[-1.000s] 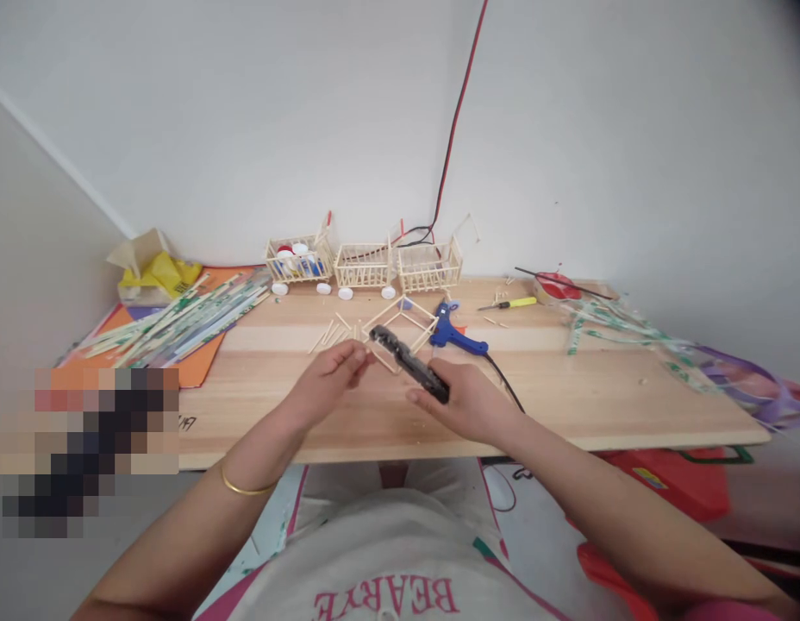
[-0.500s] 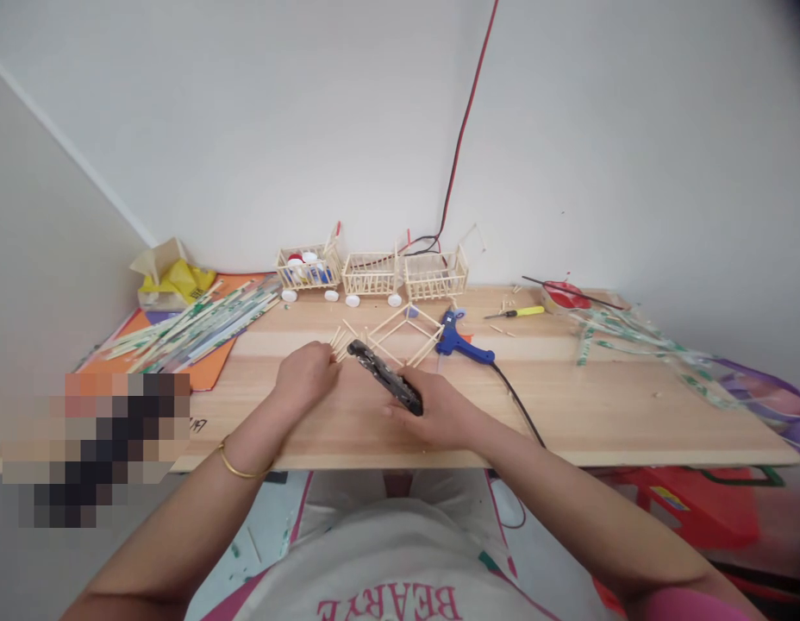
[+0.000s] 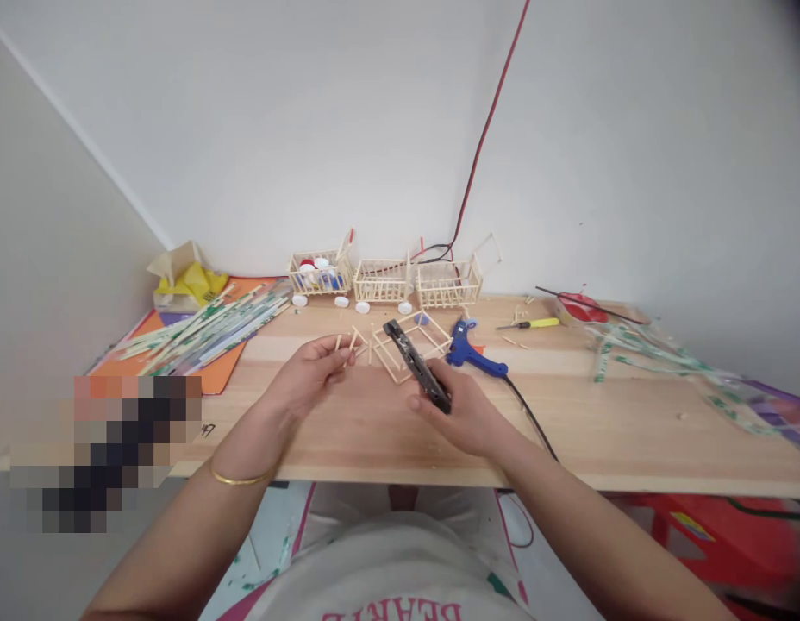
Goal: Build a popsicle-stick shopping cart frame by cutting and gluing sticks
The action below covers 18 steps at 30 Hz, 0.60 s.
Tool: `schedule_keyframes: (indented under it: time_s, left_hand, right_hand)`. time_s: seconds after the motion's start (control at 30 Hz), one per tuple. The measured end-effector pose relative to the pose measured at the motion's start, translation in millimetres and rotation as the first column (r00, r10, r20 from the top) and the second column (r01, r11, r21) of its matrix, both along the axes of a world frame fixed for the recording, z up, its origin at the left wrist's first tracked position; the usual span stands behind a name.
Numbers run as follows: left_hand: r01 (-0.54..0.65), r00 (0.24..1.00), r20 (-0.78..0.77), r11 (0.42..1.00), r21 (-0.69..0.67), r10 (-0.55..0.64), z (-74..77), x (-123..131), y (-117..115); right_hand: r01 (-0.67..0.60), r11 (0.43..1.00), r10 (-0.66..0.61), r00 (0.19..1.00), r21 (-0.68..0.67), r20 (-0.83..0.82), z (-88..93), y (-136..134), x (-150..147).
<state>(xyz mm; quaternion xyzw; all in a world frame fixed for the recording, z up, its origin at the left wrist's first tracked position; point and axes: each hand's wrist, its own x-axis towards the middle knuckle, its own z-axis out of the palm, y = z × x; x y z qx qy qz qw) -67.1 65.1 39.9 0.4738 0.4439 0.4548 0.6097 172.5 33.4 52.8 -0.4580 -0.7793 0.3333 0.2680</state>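
My left hand (image 3: 313,373) is closed in a pinch on short wooden sticks (image 3: 353,338), raised just above the wooden table. In my right hand (image 3: 461,407) is a long, narrow black hand tool with light specks (image 3: 416,366); its exact kind is unclear. Its far end points up and left, toward the sticks. Behind the tool lies an open box-shaped frame of thin wooden sticks (image 3: 388,364), partly covered by it. To the frame's right rests a blue glue gun (image 3: 478,355) with a black cord.
Three small stick-built carts (image 3: 319,274) stand along the wall. Long sticks in printed wrappers (image 3: 206,323) lie on an orange sheet (image 3: 228,366) at left. A yellow-handled screwdriver (image 3: 539,323), a red dish (image 3: 581,309) and plastic wrappers (image 3: 690,371) occupy the right side.
My left hand has lifted and turned, so the sticks in its fingers now show. My right hand has shifted slightly right with the black tool. The camera view has shifted a little.
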Motion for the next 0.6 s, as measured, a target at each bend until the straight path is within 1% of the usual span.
schedule_keyframes:
  time_s: [0.03, 0.07, 0.17, 0.23, 0.33, 0.47, 0.6]
  left_hand:
    - [0.015, 0.997, 0.078, 1.000, -0.005, -0.015, 3.4, 3.9, -4.2]
    - [0.040, 0.991, 0.125, 0.999, -0.011, -0.038, 6.7, 8.3, -8.3]
    - [0.068, 0.980, 0.184, 0.998, 0.014, -0.069, 13.7, 23.0, -19.5]
    - [0.071, 0.978, 0.192, 0.996, 0.048, -0.079, 14.6, 31.7, -24.7]
    - [0.064, 0.981, 0.179, 0.994, 0.094, -0.080, 10.5, 39.8, -28.7]
    - [0.040, 0.992, 0.111, 0.990, 0.137, -0.056, 3.7, 41.9, -30.2]
    - [0.043, 0.995, 0.087, 0.988, 0.146, -0.056, 2.2, 40.9, -30.8]
  right_hand:
    - [0.042, 0.998, -0.044, 0.998, 0.039, 0.049, 2.5, -0.7, 3.9]
    - [0.072, 0.995, -0.079, 0.992, 0.069, 0.095, 5.1, -1.4, 7.4]
    - [0.096, 0.990, -0.115, 0.974, 0.108, 0.195, 13.6, -4.2, 14.2]
    - [0.078, 0.990, -0.105, 0.964, 0.119, 0.246, 19.1, -6.8, 15.9]
    - [0.047, 0.989, -0.090, 0.944, 0.142, 0.319, 25.3, -10.0, 16.1]
    - [0.010, 0.980, -0.086, 0.924, 0.200, 0.373, 28.6, -11.5, 14.7]
    - [-0.008, 0.969, -0.095, 0.910, 0.246, 0.404, 29.2, -11.6, 13.8]
